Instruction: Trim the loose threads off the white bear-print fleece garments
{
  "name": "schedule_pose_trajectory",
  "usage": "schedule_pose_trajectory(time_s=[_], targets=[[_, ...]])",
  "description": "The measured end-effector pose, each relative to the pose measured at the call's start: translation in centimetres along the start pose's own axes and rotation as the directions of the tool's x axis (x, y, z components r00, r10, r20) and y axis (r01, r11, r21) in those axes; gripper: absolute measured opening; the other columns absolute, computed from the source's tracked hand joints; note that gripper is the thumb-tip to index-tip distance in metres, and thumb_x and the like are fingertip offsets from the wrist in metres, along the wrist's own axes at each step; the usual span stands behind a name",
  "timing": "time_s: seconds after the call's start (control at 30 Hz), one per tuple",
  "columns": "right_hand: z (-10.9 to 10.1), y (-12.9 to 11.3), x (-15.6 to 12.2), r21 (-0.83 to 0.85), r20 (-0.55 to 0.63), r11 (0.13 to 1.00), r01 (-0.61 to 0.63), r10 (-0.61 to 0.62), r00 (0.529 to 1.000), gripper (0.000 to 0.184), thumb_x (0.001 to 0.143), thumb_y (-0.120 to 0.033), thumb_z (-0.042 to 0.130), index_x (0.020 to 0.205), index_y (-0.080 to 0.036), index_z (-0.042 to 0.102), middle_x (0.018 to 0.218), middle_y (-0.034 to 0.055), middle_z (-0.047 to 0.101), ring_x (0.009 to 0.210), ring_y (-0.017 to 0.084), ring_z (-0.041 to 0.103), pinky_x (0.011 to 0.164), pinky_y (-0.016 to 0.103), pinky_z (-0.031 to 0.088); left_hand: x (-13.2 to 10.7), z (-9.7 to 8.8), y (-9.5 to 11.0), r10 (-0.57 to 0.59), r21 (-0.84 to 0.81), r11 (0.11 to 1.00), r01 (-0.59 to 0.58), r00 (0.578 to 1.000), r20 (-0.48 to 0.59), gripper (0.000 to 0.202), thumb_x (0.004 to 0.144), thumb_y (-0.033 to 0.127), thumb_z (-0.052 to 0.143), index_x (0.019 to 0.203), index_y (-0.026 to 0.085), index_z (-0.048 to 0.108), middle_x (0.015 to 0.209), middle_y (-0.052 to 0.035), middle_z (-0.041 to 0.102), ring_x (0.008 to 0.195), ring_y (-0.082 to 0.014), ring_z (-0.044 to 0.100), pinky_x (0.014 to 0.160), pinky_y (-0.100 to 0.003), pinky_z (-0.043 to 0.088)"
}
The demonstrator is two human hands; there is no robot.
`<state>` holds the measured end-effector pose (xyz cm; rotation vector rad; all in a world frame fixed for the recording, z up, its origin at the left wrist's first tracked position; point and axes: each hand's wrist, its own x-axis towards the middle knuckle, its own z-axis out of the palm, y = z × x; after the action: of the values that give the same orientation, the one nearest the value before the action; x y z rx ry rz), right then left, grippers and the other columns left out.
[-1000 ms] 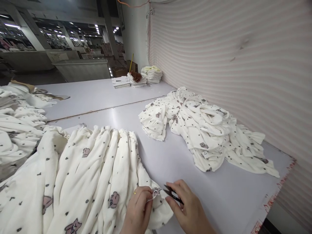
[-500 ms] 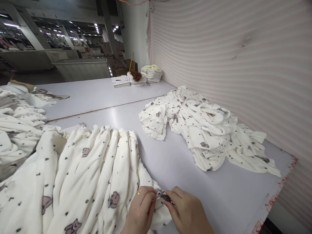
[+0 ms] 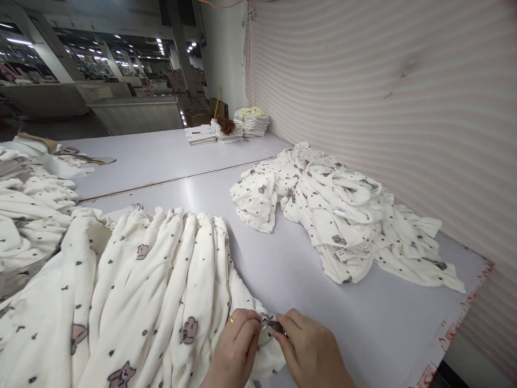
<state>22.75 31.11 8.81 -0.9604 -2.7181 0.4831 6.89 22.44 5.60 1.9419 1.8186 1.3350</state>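
My left hand (image 3: 236,345), a gold ring on one finger, pinches the edge of a white printed garment (image 3: 197,280) at the front of the table. The soft, gathered cloth carries pink animal figures and small dark marks. My right hand (image 3: 311,347) is closed around small dark metal thread snips (image 3: 276,326), mostly hidden by the fingers. Their tip points left and meets the bunched cloth at my left fingertips. Whether the blades are apart cannot be made out.
A heap of matching garments (image 3: 339,215) lies right of centre beside a striped sheet (image 3: 363,75). More white cloth (image 3: 28,215) is piled at left. Folded stacks (image 3: 251,123) stand at the back of the pale table (image 3: 161,156). A grey bin (image 3: 137,114) stands beyond.
Both hands stay in almost the same place. The snips and the pinched cloth edge have shifted only very slightly.
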Motion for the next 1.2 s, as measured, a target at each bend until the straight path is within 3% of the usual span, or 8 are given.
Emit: schedule_pose_trajectory(time_s=[0.07,0.17,0.27,0.43,0.6,1.2], targets=[[0.4,0.0,0.1,0.062,-0.057,0.998,-0.029,0.033,0.998,0.023,0.091,-0.024,0.046,0.101,-0.022,0.066,0.082,0.0040,0.068,0.066,0.019,0.065,0.057,0.026,0.042,-0.1,0.1,0.0,0.008,-0.003,1.000,-0.008,1.000,0.013,0.020,0.089,0.002,0.044,0.090,0.019,0.053,0.089,-0.0069,0.062,0.083,-0.0162,0.059,0.074,-0.027,0.051],[0.3,0.0,0.6,0.302,-0.107,0.948,-0.100,0.138,0.985,0.026,0.094,-0.028,0.042,0.104,-0.022,0.065,0.086,0.0054,0.068,0.073,0.018,0.066,0.062,0.024,0.048,-0.3,0.1,0.0,0.003,-0.002,1.000,-0.003,1.000,0.021,0.020,0.089,0.003,0.044,0.092,0.020,0.054,0.091,-0.0075,0.062,0.083,-0.0163,0.060,0.073,-0.026,0.052],[-0.5,0.1,0.8,0.471,-0.018,0.864,-0.177,0.210,0.978,0.024,0.093,-0.031,0.046,0.098,-0.023,0.068,0.084,0.0044,0.068,0.075,0.018,0.065,0.065,0.023,0.049,-0.6,0.0,-0.2,-0.036,-0.003,0.999,0.036,0.999,0.014,0.019,0.089,0.004,0.042,0.090,0.020,0.052,0.090,-0.0070,0.060,0.081,-0.0155,0.061,0.072,-0.025,0.052],[-1.1,0.1,0.5,0.393,0.221,0.893,-0.220,0.141,0.965,0.017,0.086,-0.027,0.055,0.085,-0.027,0.072,0.079,0.0001,0.067,0.071,0.016,0.064,0.061,0.022,0.045,-0.8,0.0,-0.5,-0.053,-0.002,0.999,0.053,0.998,0.018,0.018,0.089,0.004,0.043,0.090,0.021,0.051,0.090,-0.0064,0.060,0.082,-0.0157,0.060,0.073,-0.025,0.052],[-1.0,-0.3,0.5,0.352,0.221,0.920,-0.171,0.096,0.971,0.019,0.086,-0.026,0.055,0.096,-0.027,0.070,0.084,0.0001,0.068,0.072,0.016,0.064,0.059,0.020,0.043,-0.7,-0.1,-0.4,-0.054,0.006,0.999,0.054,0.998,0.028,0.018,0.088,0.004,0.044,0.088,0.021,0.050,0.089,-0.0055,0.059,0.080,-0.0151,0.061,0.071,-0.025,0.052],[-1.7,-0.5,0.7,0.387,0.224,0.897,-0.214,0.133,0.965,0.019,0.087,-0.026,0.054,0.094,-0.027,0.072,0.084,-0.0007,0.068,0.070,0.014,0.062,0.059,0.019,0.040,0.0,-0.8,-0.5,-0.023,0.041,0.999,0.020,0.998,0.055,0.019,0.087,0.002,0.045,0.087,0.020,0.049,0.089,-0.0058,0.058,0.080,-0.0151,0.060,0.069,-0.025,0.051]])
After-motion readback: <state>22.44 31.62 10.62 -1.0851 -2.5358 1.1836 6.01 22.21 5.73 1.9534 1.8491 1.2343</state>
